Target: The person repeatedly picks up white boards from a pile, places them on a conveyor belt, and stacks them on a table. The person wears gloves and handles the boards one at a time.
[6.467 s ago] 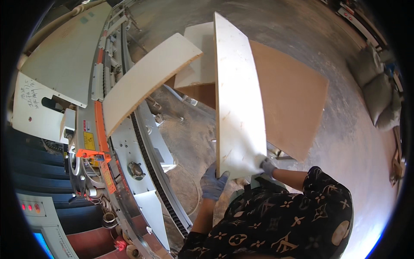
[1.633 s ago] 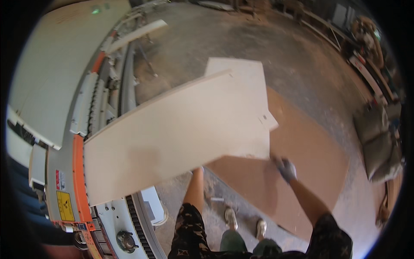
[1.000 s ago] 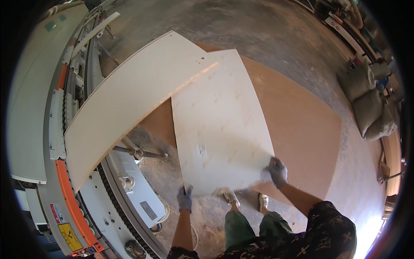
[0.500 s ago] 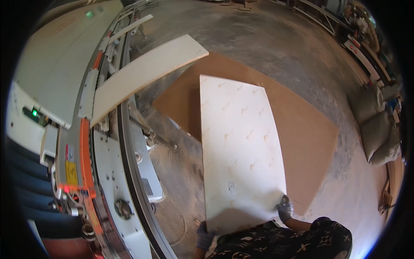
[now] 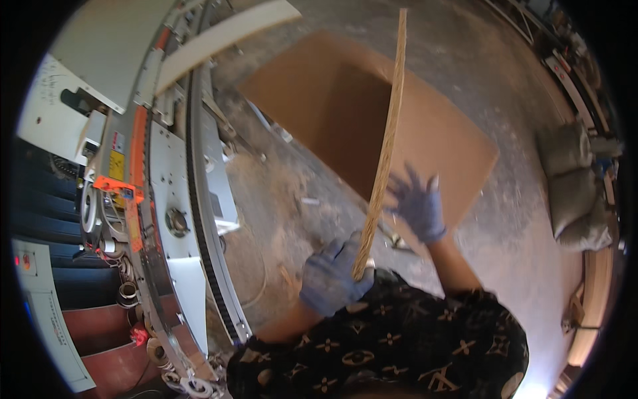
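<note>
Above concrete (image 5: 282,219), the left grip (image 5: 334,278) pinches a grainy, tan-edged board (image 5: 385,156), the right grip (image 5: 420,211) spread.

A pale panel (image 5: 226,38) lies across the long grey machine (image 5: 166,156).

Board (image 5: 387,146) on edge, left fingers (image 5: 340,253) gripping its end, right fingers (image 5: 415,181) spread, brown sheet (image 5: 448,146) below

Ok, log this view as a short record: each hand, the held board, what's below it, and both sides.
Left hand: gloved, holding the near end of the held board
Right hand: gloved, fingers spread beside it; contact unclear
Held board: narrow edge facing up
Below: brown sheet
Left side: machine, pale plank across it
Right side: sacks
</note>
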Tool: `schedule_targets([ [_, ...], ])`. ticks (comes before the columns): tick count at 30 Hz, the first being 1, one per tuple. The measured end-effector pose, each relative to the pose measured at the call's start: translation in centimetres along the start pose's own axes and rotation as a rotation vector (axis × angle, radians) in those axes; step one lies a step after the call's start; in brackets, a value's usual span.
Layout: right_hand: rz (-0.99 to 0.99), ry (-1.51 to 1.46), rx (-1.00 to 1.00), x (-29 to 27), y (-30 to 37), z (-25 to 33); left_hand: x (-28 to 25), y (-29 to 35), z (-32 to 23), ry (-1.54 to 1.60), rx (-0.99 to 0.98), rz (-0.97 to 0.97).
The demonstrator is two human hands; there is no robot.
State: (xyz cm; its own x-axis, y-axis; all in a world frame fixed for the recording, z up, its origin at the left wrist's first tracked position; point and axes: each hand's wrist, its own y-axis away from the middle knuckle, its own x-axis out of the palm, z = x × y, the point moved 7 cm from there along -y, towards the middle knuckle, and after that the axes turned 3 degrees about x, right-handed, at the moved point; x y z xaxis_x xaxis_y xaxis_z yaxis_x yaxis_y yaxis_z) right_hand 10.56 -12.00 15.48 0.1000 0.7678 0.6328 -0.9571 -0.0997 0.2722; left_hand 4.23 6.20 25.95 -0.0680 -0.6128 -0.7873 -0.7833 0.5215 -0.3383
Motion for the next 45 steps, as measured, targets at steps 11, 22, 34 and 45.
schedule_targets([
  [11, -0.27, 0.281, -0.062, -4.8, 4.0, 5.8, 4.1, 2.1, -4.6, 0.001, 0.397, 0.063],
  [22, -0.453, -0.014, 0.481, -14.3, 9.0, -10.6, 13.4, 16.2, 7.5, 0.479, -0.57, -0.163],
  [34, -0.367, -0.297, 0.402, -20.5, 1.6, -15.1, 21.3, 24.4, 14.4, 1.495, -1.21, -0.943],
  [45, -0.519, -0.488, 0.268, -29.7, 3.8, -19.6, 3.1, 36.5, 17.3, 1.051, -1.091, -1.386],
])
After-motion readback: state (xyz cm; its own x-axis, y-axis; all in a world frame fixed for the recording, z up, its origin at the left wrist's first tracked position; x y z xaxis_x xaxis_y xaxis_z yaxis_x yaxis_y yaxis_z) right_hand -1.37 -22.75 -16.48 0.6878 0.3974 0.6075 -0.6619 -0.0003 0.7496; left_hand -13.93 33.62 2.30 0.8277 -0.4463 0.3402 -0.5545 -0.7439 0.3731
